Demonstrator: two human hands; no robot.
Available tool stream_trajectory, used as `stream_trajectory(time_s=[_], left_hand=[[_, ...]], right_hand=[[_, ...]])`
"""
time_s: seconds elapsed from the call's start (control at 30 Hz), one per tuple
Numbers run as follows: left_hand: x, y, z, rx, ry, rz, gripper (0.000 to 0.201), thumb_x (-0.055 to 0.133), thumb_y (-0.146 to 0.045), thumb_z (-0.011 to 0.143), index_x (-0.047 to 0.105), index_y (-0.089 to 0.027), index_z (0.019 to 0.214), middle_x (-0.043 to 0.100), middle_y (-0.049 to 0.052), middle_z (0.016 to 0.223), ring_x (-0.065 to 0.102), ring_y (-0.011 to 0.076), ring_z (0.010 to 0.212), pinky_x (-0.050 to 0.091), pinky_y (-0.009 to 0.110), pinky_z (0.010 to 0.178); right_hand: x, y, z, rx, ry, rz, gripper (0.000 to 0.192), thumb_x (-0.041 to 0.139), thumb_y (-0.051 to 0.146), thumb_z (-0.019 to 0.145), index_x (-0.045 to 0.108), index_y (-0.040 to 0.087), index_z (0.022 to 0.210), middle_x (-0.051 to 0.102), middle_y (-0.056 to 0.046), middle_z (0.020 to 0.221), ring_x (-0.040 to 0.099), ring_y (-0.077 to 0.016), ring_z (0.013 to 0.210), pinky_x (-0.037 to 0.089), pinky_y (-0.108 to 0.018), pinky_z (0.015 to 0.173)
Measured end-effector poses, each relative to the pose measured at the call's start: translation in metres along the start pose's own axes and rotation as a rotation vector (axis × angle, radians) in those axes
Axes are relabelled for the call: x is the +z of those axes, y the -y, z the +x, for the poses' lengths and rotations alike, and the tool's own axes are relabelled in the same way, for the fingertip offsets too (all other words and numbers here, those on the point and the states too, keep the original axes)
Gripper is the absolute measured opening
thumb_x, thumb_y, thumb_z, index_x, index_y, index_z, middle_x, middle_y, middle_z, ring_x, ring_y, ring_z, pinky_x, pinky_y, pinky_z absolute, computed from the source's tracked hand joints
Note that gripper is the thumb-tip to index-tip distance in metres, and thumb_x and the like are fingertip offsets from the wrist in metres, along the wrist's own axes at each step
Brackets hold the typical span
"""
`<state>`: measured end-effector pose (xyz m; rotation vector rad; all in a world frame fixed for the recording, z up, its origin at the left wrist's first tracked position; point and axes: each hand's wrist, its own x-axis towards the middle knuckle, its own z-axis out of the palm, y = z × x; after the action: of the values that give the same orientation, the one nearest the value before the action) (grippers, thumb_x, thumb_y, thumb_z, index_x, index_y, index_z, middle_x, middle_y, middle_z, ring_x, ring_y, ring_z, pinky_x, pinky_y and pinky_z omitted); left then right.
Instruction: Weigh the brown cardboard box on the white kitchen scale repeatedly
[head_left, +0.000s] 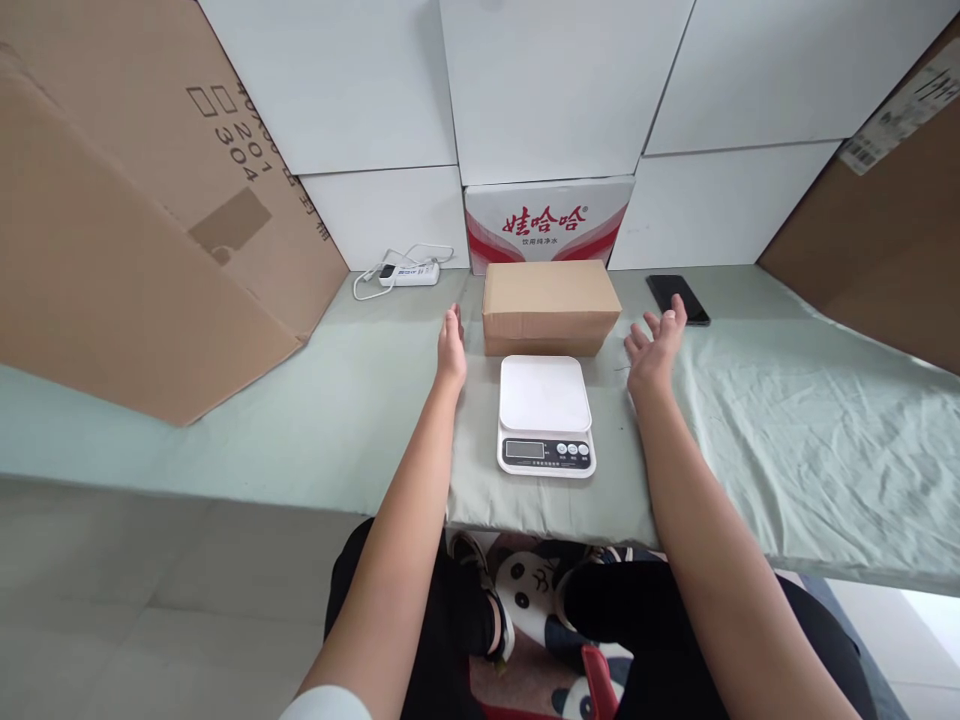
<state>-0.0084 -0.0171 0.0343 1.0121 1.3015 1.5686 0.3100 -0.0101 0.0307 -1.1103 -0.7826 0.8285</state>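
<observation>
Left hand (451, 352), right hand (655, 350): we hold both spread and empty, at nine and three o'clock of the cardboard box (550, 305); scale (545, 413) at six.

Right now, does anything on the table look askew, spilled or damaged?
Nothing is spilled or damaged. The cardboard box sits squarely behind the scale; only the green cloth is wrinkled on the right.

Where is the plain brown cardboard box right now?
The plain brown cardboard box sits mid-table, just behind the white kitchen scale, between the open left hand and right hand.
</observation>
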Motion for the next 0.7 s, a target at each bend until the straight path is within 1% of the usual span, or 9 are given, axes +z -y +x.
stream_trajectory(time_s=[0.13,0.2,0.3,0.43,0.53,0.7], left_hand=[[0.0,0.002,0.001,-0.001,0.024,0.002,0.087,0.021,-0.075,0.114,0.039,-0.022,0.18,0.033,0.009,0.193,0.028,0.0236,0.181,0.025,0.037,0.147],[0.0,0.003,0.002,0.005,0.039,0.007,0.091,0.022,-0.079,0.112,0.04,-0.021,0.18,0.033,0.01,0.192,0.027,0.0248,0.181,0.026,0.038,0.147],[0.001,0.006,0.003,0.019,0.048,0.016,0.096,0.024,-0.086,0.108,0.045,-0.024,0.178,0.036,0.01,0.191,0.028,0.0265,0.181,0.027,0.04,0.147],[0.003,0.009,0.0,0.033,0.065,0.015,0.095,0.024,-0.087,0.107,0.047,-0.026,0.176,0.038,0.01,0.191,0.03,0.0258,0.181,0.028,0.04,0.147],[0.003,0.012,-0.002,0.048,0.1,0.011,0.093,0.027,-0.086,0.108,0.05,-0.025,0.174,0.039,0.01,0.191,0.032,0.0253,0.18,0.029,0.039,0.146],[0.004,0.019,-0.001,0.07,0.142,-0.003,0.088,0.038,-0.083,0.109,0.055,-0.023,0.17,0.043,0.012,0.188,0.037,0.0279,0.178,0.031,0.043,0.146]], right_hand=[[0.002,-0.002,-0.001,0.012,0.009,0.003,0.088,0.049,0.085,0.093,0.034,0.047,0.171,0.049,-0.011,0.177,0.057,-0.0343,0.165,0.037,-0.065,0.139],[0.002,-0.003,0.0,0.017,0.013,0.008,0.088,0.049,0.086,0.093,0.035,0.047,0.17,0.049,-0.01,0.177,0.057,-0.0347,0.165,0.037,-0.066,0.139],[0.003,-0.006,0.002,0.023,0.043,0.002,0.088,0.048,0.09,0.092,0.036,0.049,0.169,0.049,-0.009,0.178,0.056,-0.0359,0.165,0.038,-0.069,0.138],[0.004,-0.01,0.004,0.038,0.1,-0.026,0.093,0.05,0.095,0.087,0.039,0.05,0.168,0.053,-0.01,0.175,0.059,-0.0375,0.162,0.04,-0.071,0.136],[0.007,-0.011,0.002,0.03,0.143,-0.054,0.093,0.05,0.095,0.087,0.042,0.05,0.168,0.057,-0.009,0.172,0.063,-0.0351,0.159,0.044,-0.067,0.135],[0.014,-0.008,-0.006,0.008,0.238,-0.064,0.098,0.055,0.093,0.085,0.044,0.044,0.169,0.064,-0.008,0.167,0.071,-0.0318,0.148,0.055,-0.056,0.127]])
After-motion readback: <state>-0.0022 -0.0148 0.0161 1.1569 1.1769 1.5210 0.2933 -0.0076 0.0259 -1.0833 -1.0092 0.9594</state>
